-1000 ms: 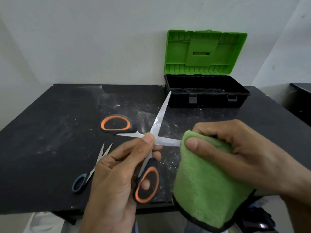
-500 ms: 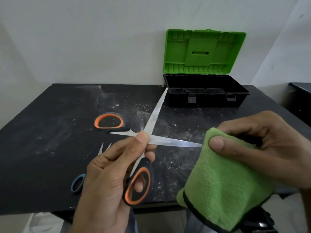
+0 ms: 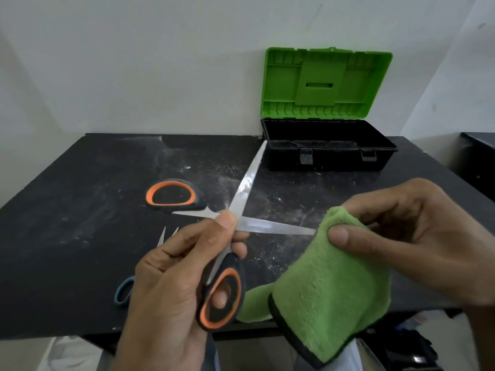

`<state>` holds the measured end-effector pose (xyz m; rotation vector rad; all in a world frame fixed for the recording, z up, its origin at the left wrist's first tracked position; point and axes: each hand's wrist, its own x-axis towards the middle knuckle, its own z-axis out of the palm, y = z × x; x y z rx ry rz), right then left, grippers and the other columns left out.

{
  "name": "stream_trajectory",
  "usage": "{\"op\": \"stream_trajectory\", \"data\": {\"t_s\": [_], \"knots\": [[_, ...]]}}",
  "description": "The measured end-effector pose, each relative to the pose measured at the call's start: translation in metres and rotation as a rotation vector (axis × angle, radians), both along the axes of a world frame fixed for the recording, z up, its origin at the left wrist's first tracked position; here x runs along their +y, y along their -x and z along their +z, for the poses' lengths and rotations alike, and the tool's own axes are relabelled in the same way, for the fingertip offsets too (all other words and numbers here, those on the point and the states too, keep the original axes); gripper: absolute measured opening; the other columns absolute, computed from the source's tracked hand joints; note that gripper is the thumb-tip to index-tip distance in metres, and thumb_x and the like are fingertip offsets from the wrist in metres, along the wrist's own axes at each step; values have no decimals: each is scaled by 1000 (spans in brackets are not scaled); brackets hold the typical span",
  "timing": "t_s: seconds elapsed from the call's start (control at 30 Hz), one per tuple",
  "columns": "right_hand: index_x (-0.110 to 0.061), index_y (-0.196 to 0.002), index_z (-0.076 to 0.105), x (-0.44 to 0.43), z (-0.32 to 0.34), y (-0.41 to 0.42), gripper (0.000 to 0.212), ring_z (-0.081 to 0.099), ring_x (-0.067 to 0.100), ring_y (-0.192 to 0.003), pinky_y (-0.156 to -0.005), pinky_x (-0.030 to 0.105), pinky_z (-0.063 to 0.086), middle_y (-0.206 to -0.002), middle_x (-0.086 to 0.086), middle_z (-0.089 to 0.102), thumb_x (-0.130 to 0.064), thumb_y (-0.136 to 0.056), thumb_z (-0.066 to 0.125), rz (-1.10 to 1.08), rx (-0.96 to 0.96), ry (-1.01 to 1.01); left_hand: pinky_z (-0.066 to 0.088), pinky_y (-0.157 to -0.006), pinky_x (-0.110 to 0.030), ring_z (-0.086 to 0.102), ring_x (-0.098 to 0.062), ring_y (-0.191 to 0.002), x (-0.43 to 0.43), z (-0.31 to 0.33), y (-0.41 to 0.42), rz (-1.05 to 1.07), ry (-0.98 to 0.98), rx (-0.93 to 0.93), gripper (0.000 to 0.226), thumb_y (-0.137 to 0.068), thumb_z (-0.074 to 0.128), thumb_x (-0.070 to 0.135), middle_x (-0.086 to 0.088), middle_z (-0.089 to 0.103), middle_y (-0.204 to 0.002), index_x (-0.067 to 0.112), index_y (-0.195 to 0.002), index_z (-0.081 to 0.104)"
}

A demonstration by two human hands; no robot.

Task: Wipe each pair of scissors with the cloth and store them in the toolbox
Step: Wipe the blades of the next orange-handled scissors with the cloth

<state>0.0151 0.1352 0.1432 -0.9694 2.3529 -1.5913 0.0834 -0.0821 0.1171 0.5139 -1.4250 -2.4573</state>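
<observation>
Nearest, at lower left: the left hand (image 3: 171, 285), grip clamped on the orange scissors (image 3: 247, 183), thumb pressed on the pivot and a fingertip showing through the lower handle loop. Held up above the desk (image 3: 80, 196), blades spread wide in an X (one pointing up toward the toolbox, the other out to the right). Second orange loop up at the left, over the desk.

To the right: the right hand (image 3: 417, 236), grip pinched on the green cloth (image 3: 329, 290), thumb on the near side and fingers curled behind. Cloth folded over at the top, black-edged, hanging down past the desk's front edge. Tip of the right-pointing blade just at the cloth's fold, touching or maybe tucked in; hard to tell from here.

Behind the left hand, flat on the desk: blue scissors (image 3: 123, 290), mostly hidden, with one blue loop and two slightly parted blade tips showing. Dusty white smears across the dark desk beyond.

Farthest, at the back right against the wall (image 3: 160, 62): the toolbox (image 3: 329, 153), black, with green lid (image 3: 326, 84) standing open and a black tray visible inside.
</observation>
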Motion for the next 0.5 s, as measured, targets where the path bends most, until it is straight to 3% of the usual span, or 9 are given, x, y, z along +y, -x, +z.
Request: {"op": "stream_trajectory", "data": {"t_s": [0.13, 0.2, 0.33, 0.5], "knots": [[-21, -84, 85, 5, -2, -2, 13, 82, 21, -71, -61, 27, 64, -80, 4, 83, -24, -89, 73, -34, 13, 43, 32, -33, -9, 41, -7, -27, -8, -1, 0, 64, 28, 23, 26, -48, 74, 36, -6, 66, -55, 12, -59, 77], [-21, -81, 86, 4, -3, -2, 15, 82, 18, -71, -62, 23, 63, -78, 2, 83, -24, -85, 72, -54, -4, 52, 35, -35, -9, 47, -6, -32, -6, -1, -1, 70, 70, 38, 26, -47, 74, 37, -5, 68, -55, 14, -58, 77], [-25, -88, 87, 1, -2, -3, 19, 83, 18, -82, -72, 27, 66, -87, 0, 85, -28, -86, 69, -40, -45, 41, 36, -35, -10, 52, -7, -36, 2, 2, -3, 123, 174, 79, 23, -50, 74, 39, -7, 70, -56, 17, -57, 77], [-31, -95, 87, -2, -2, -4, 19, 83, 17, -89, -78, 42, 66, -93, -5, 85, -33, -87, 69, -22, -52, -23, 36, -35, -11, 54, -13, -37, 5, 3, -7, 167, 305, 150, 20, -52, 75, 38, -9, 72, -59, 20, -59, 78]]}}
